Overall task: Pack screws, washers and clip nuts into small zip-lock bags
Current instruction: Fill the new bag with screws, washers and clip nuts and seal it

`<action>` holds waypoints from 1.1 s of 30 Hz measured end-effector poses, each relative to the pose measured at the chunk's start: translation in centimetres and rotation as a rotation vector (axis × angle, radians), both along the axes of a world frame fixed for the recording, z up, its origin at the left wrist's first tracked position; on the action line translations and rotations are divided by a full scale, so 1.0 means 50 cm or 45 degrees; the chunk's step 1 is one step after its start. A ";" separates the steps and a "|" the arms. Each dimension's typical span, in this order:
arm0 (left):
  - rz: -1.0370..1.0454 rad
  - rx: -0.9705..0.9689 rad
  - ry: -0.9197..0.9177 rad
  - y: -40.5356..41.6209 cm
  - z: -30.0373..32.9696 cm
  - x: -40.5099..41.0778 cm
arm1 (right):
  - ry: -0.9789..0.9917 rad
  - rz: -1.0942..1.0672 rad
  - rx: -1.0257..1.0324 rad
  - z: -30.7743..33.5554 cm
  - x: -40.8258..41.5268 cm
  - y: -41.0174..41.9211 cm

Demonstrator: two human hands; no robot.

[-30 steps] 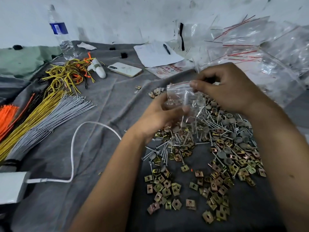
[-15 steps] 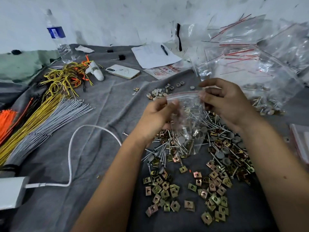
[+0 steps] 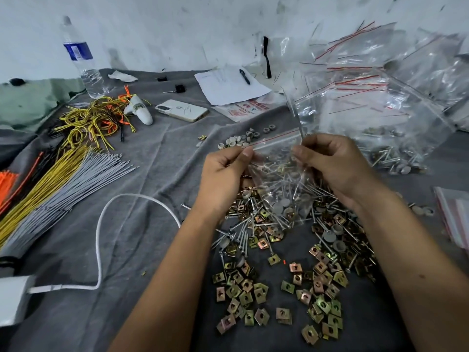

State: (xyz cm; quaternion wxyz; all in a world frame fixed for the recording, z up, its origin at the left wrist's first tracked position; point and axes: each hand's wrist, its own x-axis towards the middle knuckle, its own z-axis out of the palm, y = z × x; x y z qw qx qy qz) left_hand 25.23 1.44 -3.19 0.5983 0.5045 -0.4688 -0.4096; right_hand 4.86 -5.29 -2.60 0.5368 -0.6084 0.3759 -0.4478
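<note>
**Sealing the filled bag along its red strip**

While the wide grey cloth [image 3: 142, 179] carries all the loose stock, the step in hand seems to be the closing of one bag, so the advice goes from the big things down to the small ones.

The big heap of clear zip-lock bags with red strips [image 3: 380, 80] lies at the far right, well apart from the work; a finished bag probably belongs there. Just below the hands lies the spread pile of silver screws, grey round washers and brass-coloured square clip nuts [image 3: 284, 252]. It is better to keep the bag above this pile, so that anything that falls out lands with its own kind.

The small clear zip-lock bag [image 3: 279, 181] hangs between both hands, over the pile, with screws and washers at its bottom. The left hand [image 3: 223, 174] pinches the upper left corner between thumb and fingers; the right hand [image 3: 335, 161] pinches the upper right edge in the same way. Whether the red strip is already pressed closed I cannot tell.

To do it well, I think the top must be held level and tight, then pressed from one corner to the other without a gap. Sharp screw points may pierce the thin plastic, so do not squeeze the body.
</note>
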 end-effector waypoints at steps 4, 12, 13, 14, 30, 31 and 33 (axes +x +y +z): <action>0.035 -0.016 0.044 -0.002 0.000 0.000 | -0.043 -0.019 0.016 -0.001 0.000 0.000; -0.010 -0.022 0.053 -0.005 -0.005 -0.002 | -0.106 -0.049 -0.110 -0.004 0.010 -0.003; -0.023 -0.028 0.034 -0.004 -0.006 -0.001 | -0.103 -0.075 -0.128 -0.004 0.011 -0.004; -0.039 -0.027 0.026 -0.004 -0.005 -0.001 | -0.113 -0.117 -0.137 -0.005 0.013 -0.007; 0.084 -0.400 -0.816 -0.009 -0.020 0.002 | 0.495 -0.069 -0.879 0.002 0.049 0.025; 0.080 -0.394 -0.811 -0.009 -0.019 0.002 | 0.523 -0.062 -0.889 0.000 0.047 0.024; 0.070 -0.383 -0.785 -0.011 -0.017 0.003 | 0.544 -0.072 -0.915 -0.001 0.045 0.023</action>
